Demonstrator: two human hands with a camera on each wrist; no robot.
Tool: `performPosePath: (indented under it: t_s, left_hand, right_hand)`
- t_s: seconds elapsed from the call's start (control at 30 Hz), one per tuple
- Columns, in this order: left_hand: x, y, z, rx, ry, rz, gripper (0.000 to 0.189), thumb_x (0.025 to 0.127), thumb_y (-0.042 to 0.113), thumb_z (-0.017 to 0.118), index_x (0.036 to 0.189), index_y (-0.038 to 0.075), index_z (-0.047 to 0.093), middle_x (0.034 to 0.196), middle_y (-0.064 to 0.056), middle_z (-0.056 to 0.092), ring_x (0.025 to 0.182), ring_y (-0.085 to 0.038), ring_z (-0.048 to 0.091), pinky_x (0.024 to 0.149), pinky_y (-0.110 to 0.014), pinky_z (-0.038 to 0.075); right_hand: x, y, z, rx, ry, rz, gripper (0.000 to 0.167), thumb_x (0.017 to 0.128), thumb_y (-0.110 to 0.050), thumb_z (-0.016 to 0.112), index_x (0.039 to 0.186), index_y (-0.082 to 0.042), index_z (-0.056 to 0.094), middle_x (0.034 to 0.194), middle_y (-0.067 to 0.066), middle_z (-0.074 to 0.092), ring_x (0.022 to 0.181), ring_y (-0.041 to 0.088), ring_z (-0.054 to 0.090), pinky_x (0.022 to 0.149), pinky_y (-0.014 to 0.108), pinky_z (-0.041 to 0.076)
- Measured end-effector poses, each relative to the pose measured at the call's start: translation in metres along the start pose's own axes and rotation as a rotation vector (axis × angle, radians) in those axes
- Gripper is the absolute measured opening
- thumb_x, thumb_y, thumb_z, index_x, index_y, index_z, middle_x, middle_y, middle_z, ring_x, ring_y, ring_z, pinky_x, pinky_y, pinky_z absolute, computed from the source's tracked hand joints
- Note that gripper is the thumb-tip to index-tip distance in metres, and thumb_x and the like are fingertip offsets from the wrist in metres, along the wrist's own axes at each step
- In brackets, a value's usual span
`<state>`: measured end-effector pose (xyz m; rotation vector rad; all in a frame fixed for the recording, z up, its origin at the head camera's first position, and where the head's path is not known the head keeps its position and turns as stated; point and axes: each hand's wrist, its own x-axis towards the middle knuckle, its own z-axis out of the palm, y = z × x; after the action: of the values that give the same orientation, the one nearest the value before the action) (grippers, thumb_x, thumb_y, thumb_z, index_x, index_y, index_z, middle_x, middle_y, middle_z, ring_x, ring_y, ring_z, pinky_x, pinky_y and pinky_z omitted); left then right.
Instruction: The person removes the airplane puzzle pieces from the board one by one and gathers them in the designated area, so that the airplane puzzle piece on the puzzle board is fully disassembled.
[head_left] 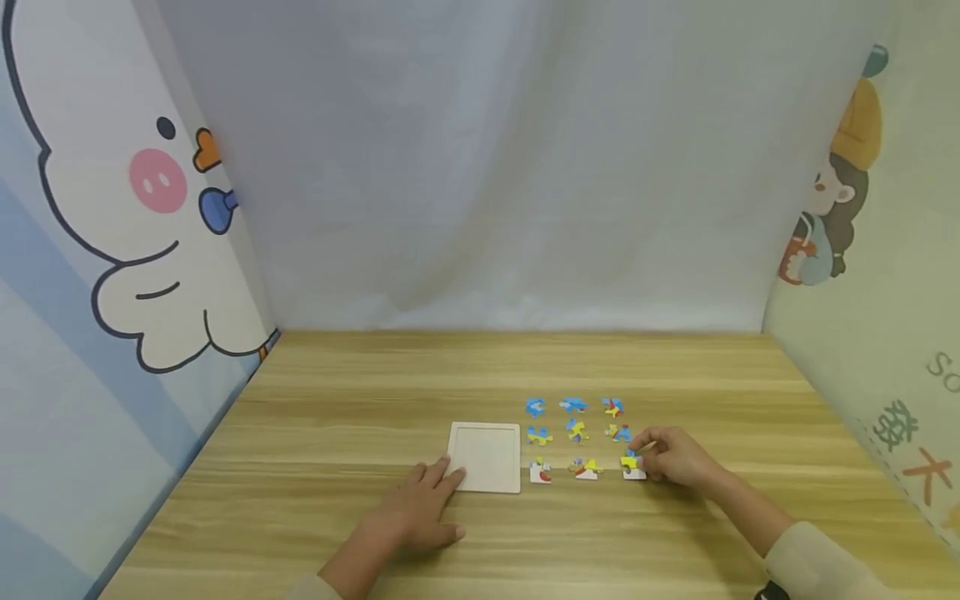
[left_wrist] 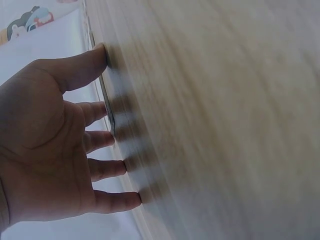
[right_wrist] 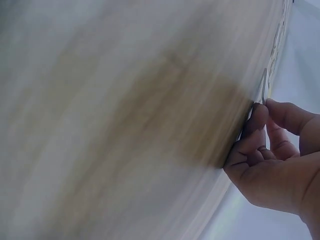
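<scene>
A square pale wooden puzzle tray (head_left: 487, 458) lies flat on the table. My left hand (head_left: 420, 508) rests at its lower left corner with spread, fairly straight fingers; fingertips touch the tray's edge, and in the left wrist view the left hand (left_wrist: 45, 135) shows its palm. To the tray's right, several colourful jigsaw pieces lie apart in three rows. My right hand (head_left: 675, 457) pinches the yellow, blue and white jigsaw piece (head_left: 632, 472) at the near right end. In the right wrist view, the right hand (right_wrist: 275, 150) holds that piece's edge (right_wrist: 264, 86) slightly tilted up.
Other pieces include a blue one (head_left: 535, 407) at the back left, a yellow and blue one (head_left: 576, 430) in the middle, and a red and white one (head_left: 540, 472) near the tray. The wooden table (head_left: 360, 375) meets a white curtain (head_left: 480, 208) behind, with printed panels at both sides.
</scene>
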<state>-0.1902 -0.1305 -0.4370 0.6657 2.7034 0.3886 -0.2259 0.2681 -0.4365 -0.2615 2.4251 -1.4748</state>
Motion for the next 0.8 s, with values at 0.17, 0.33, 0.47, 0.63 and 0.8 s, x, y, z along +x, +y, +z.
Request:
performPosePath:
  t_s: [0.17, 0.33, 0.47, 0.63, 0.8]
  left_hand:
    - [0.0008, 0.0026, 0.0007, -0.023, -0.006, -0.001, 0.074, 0.084, 0.044, 0.063, 0.144, 0.011, 0.035, 0.149, -0.016, 0.023, 0.132, -0.045, 0.02, 0.091, -0.07, 0.025]
    - [0.0033, 0.0031, 0.0005, -0.02, 0.006, 0.006, 0.074, 0.084, 0.044, 0.063, 0.143, 0.011, 0.035, 0.149, -0.016, 0.023, 0.132, -0.045, 0.021, 0.091, -0.07, 0.025]
    - [0.0042, 0.0021, 0.0011, -0.026, 0.013, 0.013, 0.073, 0.084, 0.046, 0.063, 0.143, 0.012, 0.037, 0.149, -0.016, 0.024, 0.131, -0.045, 0.022, 0.091, -0.07, 0.025]
    - [0.0043, 0.0001, 0.0035, -0.041, 0.016, 0.014, 0.074, 0.083, 0.047, 0.064, 0.143, 0.013, 0.038, 0.149, -0.015, 0.025, 0.131, -0.045, 0.023, 0.091, -0.071, 0.024]
    - [0.005, -0.0015, 0.0049, -0.046, 0.032, 0.018, 0.073, 0.082, 0.047, 0.064, 0.142, 0.014, 0.039, 0.149, -0.014, 0.026, 0.131, -0.044, 0.024, 0.09, -0.071, 0.025]
  right_hand:
    - [0.0, 0.0008, -0.0006, -0.06, 0.028, -0.014, 0.023, 0.08, 0.006, 0.056, 0.103, 0.011, 0.057, 0.065, 0.005, 0.054, 0.061, 0.017, 0.049, 0.054, 0.028, 0.044]
    - [-0.0014, 0.0007, -0.0001, -0.082, 0.055, -0.014, 0.023, 0.08, 0.005, 0.057, 0.102, 0.011, 0.059, 0.065, 0.005, 0.055, 0.062, 0.018, 0.05, 0.054, 0.028, 0.044]
    - [-0.0013, 0.0029, 0.0004, -0.105, 0.066, -0.01, 0.022, 0.081, 0.005, 0.056, 0.103, 0.011, 0.059, 0.064, 0.004, 0.053, 0.061, 0.018, 0.05, 0.053, 0.027, 0.043]
    - [-0.0016, 0.0039, 0.0011, -0.107, 0.061, -0.016, 0.022, 0.083, 0.005, 0.056, 0.104, 0.011, 0.058, 0.063, 0.004, 0.052, 0.059, 0.017, 0.048, 0.052, 0.026, 0.042]
    - [-0.0025, 0.0013, -0.0009, -0.111, 0.041, -0.017, 0.023, 0.084, 0.003, 0.057, 0.105, 0.011, 0.057, 0.064, 0.004, 0.052, 0.059, 0.016, 0.048, 0.053, 0.025, 0.042]
